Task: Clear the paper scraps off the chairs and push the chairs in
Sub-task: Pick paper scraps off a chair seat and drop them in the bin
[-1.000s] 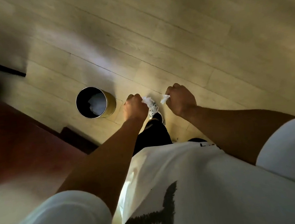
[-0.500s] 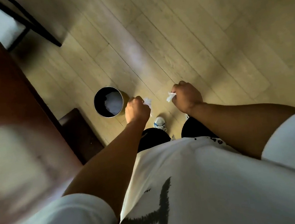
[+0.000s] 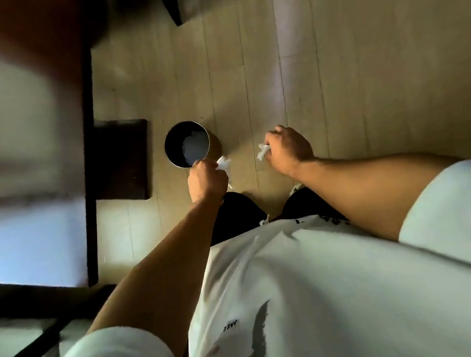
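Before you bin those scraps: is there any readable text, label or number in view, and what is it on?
"JAZZ": small black print on the white T-shirt, seen upside down at.
Black lettering at the shirt hem: cut off and blurred, unreadable.
Round bin and paper scraps: no text visible.

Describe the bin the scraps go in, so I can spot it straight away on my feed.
Find the dark wooden table on the left; on the pale plank floor beside its dark block foot stands the small round bin. It is the only cylinder there, black inside with white paper in it, just ahead of the left hand.
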